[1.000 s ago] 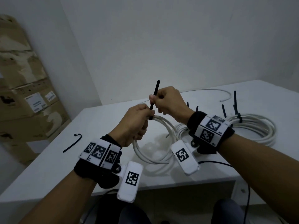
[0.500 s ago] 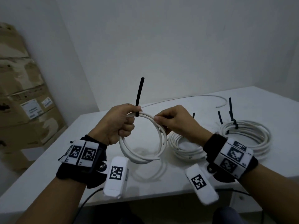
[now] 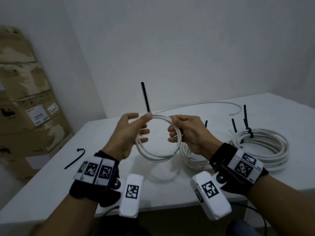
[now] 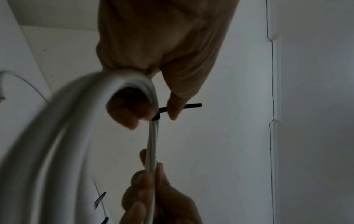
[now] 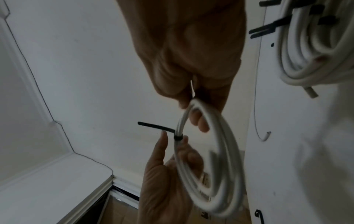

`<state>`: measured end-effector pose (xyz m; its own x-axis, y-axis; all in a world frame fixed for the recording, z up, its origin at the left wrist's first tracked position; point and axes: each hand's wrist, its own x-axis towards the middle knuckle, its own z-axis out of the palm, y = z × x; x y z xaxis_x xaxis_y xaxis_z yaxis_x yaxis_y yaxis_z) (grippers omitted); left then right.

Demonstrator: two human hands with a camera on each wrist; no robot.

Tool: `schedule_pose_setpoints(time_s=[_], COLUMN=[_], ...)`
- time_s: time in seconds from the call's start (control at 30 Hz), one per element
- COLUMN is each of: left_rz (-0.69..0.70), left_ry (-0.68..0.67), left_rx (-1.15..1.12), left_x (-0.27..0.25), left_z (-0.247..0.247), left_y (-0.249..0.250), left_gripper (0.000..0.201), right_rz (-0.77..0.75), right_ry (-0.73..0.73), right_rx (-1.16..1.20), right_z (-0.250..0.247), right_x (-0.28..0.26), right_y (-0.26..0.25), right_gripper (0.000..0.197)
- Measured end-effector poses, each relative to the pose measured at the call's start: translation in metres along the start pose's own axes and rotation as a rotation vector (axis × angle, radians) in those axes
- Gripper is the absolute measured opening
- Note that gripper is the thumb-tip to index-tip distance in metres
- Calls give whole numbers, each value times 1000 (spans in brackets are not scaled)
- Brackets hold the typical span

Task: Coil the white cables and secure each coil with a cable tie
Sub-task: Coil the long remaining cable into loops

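Note:
A small white cable coil (image 3: pixel 153 157) hangs upright above the white table (image 3: pixel 51 184), held between both hands. A black cable tie (image 3: pixel 144 97) is cinched round the coil's top left, its long tail pointing straight up. My left hand (image 3: pixel 141 119) holds the coil at the tie, index tip against the tie's head and other fingers curled through the loop. My right hand (image 3: pixel 173 128) grips the coil's right side. The left wrist view shows the tie (image 4: pixel 191 105) beside the thumb. In the right wrist view the coil (image 5: pixel 220 151) and the tie (image 5: pixel 153 125) sit between both hands.
Two tied white coils lie on the table to the right, a large coil (image 3: pixel 262 145) and a smaller coil (image 3: pixel 190 155) partly behind my right wrist. A loose white cable (image 3: pixel 204 104) runs along the back. A spare black tie (image 3: pixel 75 159) lies left. Cardboard boxes (image 3: pixel 25 108) stand beyond.
My right hand let go of the tie's tail and moved down to grip the coil's right side. The coil rose and turned to face me, and my left hand's grip loosened.

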<state>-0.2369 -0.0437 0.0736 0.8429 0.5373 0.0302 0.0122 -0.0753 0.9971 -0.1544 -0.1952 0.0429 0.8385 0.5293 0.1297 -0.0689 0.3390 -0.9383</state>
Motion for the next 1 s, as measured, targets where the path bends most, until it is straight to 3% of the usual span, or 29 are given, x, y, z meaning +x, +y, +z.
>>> schedule_pose_setpoints(time_s=[0.07,0.17,0.23,0.3,0.47,0.57,0.63,0.73,0.83,1.0], left_rz=[-80,-168,-136,-103,-34,-32,-23,26,35,136], left_ry=[-43,-240,-215,-170,-274,-320,-365,-404,-406,-287], left_rx=[25,-101,-191,-171,76,237,408,716,932,1217], left_x=[-13,-33,-33,-28,-14,-12,-12,-9,-7,-11], left_z=[4,17,24,29,50,73,87,100,107,112], left_y=[-13,-29,-37,-41,-40,-36,-38,-46,-53,-59], left_gripper=[62,34,27,35,63,95,102,94,89,73], right_rz=[-7,12,19,-15,-262,-115,-39,-30,-23,-19], right_ry=[43,120,145,122,195,205,220,216,156,74], right_rx=[73,164,154,30,-972,-1063,-1087,-1338,-1600,-1655], right_z=[-1,-6,-11,-19,-51,-76,-89,-100,-106,-111], right_x=[1,1,-1,-8,-16,-15,-14,-12,-9,-1], right_y=[0,3,5,4,-12,-17,-17,-11,3,12], right_gripper=[17,15,16,16,26,32,29,21,33,34])
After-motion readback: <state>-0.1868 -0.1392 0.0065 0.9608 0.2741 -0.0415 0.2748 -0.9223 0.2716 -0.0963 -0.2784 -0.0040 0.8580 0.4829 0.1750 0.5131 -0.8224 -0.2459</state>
